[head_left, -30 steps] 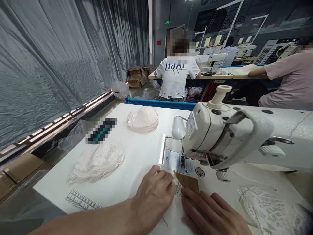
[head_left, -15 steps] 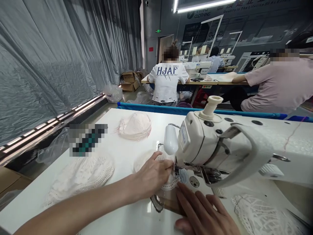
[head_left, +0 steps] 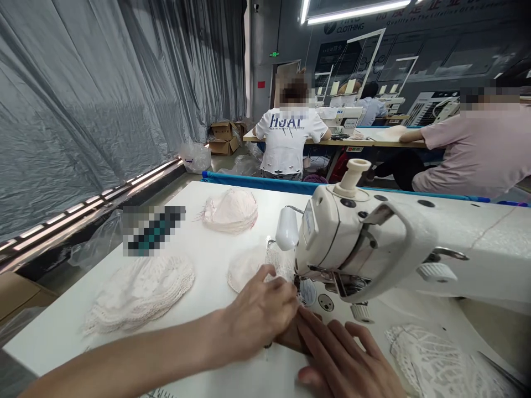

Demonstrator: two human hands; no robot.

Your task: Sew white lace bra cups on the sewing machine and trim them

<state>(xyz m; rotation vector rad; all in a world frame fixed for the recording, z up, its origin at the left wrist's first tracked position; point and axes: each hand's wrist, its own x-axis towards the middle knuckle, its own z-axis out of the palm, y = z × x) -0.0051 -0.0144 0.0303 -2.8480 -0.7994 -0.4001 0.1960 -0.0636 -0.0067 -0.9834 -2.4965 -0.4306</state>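
Observation:
A white sewing machine [head_left: 373,243] stands on the white table [head_left: 215,243]. A pale round fabric piece with lace trim [head_left: 249,265] lies under its needle area. My left hand [head_left: 257,318] rests on the work just left of the needle, fingers curled and pressed down on the fabric. My right hand [head_left: 348,362] lies flat beside it, fingers stretched toward the needle, on a brown card piece [head_left: 290,338].
A heap of white lace pieces [head_left: 141,293] lies at the left, a pinkish stack [head_left: 230,210] further back, more lace [head_left: 431,359] at the lower right. Other people sit at machines beyond the blue table edge [head_left: 257,182]. Grey plastic sheeting hangs at the left.
Both hands have pushed the fabric piece from the near table up under the machine's needle. The view rose and shifted; the round piece now extends further to the machine's left.

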